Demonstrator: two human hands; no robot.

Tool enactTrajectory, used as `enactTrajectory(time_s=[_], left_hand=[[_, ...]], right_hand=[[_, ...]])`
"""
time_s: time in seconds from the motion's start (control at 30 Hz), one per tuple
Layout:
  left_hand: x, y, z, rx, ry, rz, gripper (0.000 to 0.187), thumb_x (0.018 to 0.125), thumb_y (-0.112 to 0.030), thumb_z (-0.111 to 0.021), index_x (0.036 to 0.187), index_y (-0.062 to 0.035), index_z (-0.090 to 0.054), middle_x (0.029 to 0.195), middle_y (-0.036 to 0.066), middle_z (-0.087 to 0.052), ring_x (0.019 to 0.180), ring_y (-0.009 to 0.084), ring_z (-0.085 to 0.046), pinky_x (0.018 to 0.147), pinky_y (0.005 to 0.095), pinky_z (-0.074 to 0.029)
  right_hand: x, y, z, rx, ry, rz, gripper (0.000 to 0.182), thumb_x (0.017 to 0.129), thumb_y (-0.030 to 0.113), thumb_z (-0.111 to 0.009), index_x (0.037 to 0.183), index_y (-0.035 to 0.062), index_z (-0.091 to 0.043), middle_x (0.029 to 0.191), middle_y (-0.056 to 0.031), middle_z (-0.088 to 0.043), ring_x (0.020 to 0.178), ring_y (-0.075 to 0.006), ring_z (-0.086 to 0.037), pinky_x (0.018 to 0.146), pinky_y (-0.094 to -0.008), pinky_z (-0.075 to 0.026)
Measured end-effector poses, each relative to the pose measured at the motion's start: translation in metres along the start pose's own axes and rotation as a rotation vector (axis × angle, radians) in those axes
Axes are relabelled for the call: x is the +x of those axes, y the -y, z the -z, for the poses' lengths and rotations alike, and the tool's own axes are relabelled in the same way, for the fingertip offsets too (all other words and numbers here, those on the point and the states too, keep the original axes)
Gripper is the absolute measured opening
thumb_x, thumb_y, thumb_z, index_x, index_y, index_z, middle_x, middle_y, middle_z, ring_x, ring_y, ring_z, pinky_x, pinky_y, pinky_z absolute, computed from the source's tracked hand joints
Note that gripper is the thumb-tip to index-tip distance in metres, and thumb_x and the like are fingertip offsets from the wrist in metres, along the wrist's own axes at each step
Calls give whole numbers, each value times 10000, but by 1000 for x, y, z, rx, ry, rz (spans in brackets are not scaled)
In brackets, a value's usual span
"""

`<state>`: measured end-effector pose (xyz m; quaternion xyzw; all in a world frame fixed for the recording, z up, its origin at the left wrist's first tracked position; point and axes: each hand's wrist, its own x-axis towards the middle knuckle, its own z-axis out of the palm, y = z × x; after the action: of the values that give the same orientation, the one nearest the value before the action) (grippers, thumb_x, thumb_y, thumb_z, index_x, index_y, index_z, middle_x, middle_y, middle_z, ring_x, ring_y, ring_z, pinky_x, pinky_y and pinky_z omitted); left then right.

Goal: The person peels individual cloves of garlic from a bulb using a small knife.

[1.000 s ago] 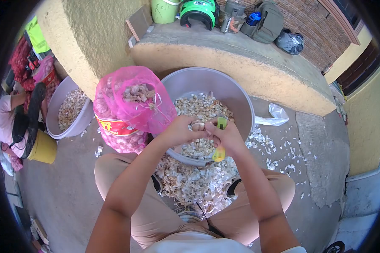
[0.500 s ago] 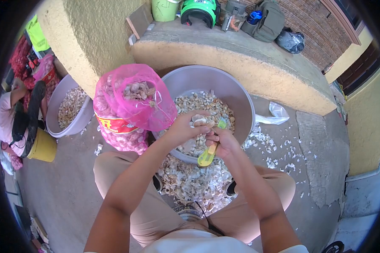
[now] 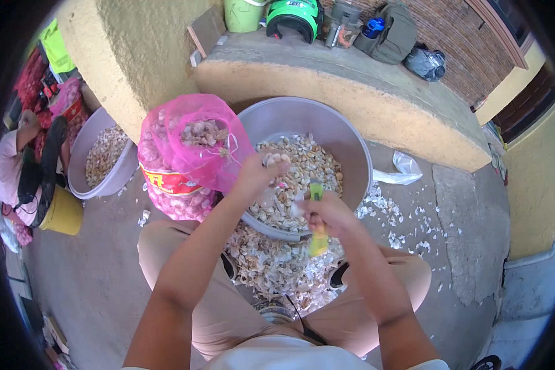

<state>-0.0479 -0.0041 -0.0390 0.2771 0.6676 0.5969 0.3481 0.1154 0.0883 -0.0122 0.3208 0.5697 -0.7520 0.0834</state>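
Over the left side of a big grey tub (image 3: pixel 351 132), my left hand (image 3: pixel 257 174) is closed around pale garlic pieces (image 3: pixel 276 161). My right hand (image 3: pixel 332 216) grips a yellow-green tool (image 3: pixel 316 191), blurred by motion, with a whitish scrap near its fingertips. Many garlic cloves (image 3: pixel 308 161) lie in the tub below both hands. A pink mesh bag (image 3: pixel 172 200) full of garlic bulbs stands to the left of the tub, close to my left hand. Peeled skins (image 3: pixel 271 265) are heaped on the ground between my legs.
At the left, a person (image 3: pixel 18 160) sits by a yellow bucket (image 3: pixel 63 211) and a second tub of garlic (image 3: pixel 77 166). A ledge (image 3: pixel 351 92) behind the tub holds a green helmet (image 3: pixel 293 15) and a backpack (image 3: pixel 396 34). White plastic (image 3: pixel 406 169) lies to the right.
My hands have moved apart: the left went up and left with its garlic, the right slightly right and down. The yellow-green tool has turned more upright.
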Motion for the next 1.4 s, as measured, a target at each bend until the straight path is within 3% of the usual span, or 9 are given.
enactTrajectory(time_s=[0.07, 0.17, 0.4, 0.47, 0.57, 0.67, 1.1, 1.3, 1.4], left_hand=[[-2, 8, -5, -39, 51, 15, 393, 725, -183, -661, 1043, 1, -520, 772, 51, -583, 661, 102, -553, 582, 244, -449], [-1, 15, -9, -114, 136, 25, 424, 720, -188, -665, 1042, 31, -498, 784, 60, -588, 652, 109, -556, 579, 246, -449], [2, 17, -10, 9, 188, 120, 501, 735, -286, -646, 1076, 25, -453, 907, 120, -568, 824, 170, -544, 689, 302, -440], [0, 15, -14, -101, 241, 166, 480, 751, -302, -629, 1063, 21, -458, 915, 130, -560, 858, 182, -529, 711, 314, -432], [-3, 10, -14, -190, 278, 185, 426, 775, -306, -605, 1034, 6, -472, 900, 118, -559, 844, 171, -525, 700, 310, -428], [-11, -4, -15, -235, 313, 171, 301, 824, -246, -553, 983, -3, -473, 831, 79, -558, 711, 131, -537, 596, 262, -449], [-12, 9, -12, -243, 379, 79, 259, 863, -276, -494, 923, -24, -501, 778, 48, -555, 643, 90, -541, 546, 214, -448], [-20, -8, -11, 256, 329, -95, 349, 890, -319, -427, 985, 1, -526, 827, 40, -559, 751, 107, -516, 694, 254, -431], [-21, -8, -10, 182, 354, -50, 349, 892, -308, -425, 1007, 3, -534, 852, 37, -562, 797, 125, -498, 758, 273, -402]], right_hand=[[-20, 27, -1, -792, 63, 44, 215, 746, 221, -626, 741, 25, -537, 603, -71, -547, 503, -106, -502, 489, -256, -400], [-18, 11, 17, -1177, 63, 299, 271, 674, 222, -677, 785, -5, -578, 672, -130, -589, 607, -205, -566, 566, -309, -432], [-11, 14, 33, -1291, -37, 269, 307, 646, 185, -673, 898, 26, -601, 701, -146, -598, 634, -239, -570, 607, -334, -433], [-14, 21, 33, -1280, 131, 193, 300, 661, 197, -668, 897, 24, -600, 703, -137, -597, 615, -216, -565, 582, -330, -431], [-21, 33, 24, -1027, -76, 119, 374, 687, 255, -648, 914, -29, -559, 795, -169, -596, 663, -281, -575, 618, -362, -431], [-19, 32, 11, -529, -315, 319, 372, 741, 274, -626, 971, -7, -547, 768, -118, -604, 643, -204, -572, 583, -332, -430], [9, 14, -2, 14, -26, 401, 212, 802, 188, -582, 934, 66, -469, 629, -24, -495, 439, -69, -430, 366, -206, -331], [10, 15, -4, 184, -59, 347, 180, 821, 194, -565, 906, 79, -455, 629, -19, -474, 430, -67, -419, 363, -192, -332], [9, 13, -7, 155, -90, 384, 184, 828, 206, -558, 898, 75, -450, 631, -10, -464, 442, -60, -417, 360, -186, -326]])
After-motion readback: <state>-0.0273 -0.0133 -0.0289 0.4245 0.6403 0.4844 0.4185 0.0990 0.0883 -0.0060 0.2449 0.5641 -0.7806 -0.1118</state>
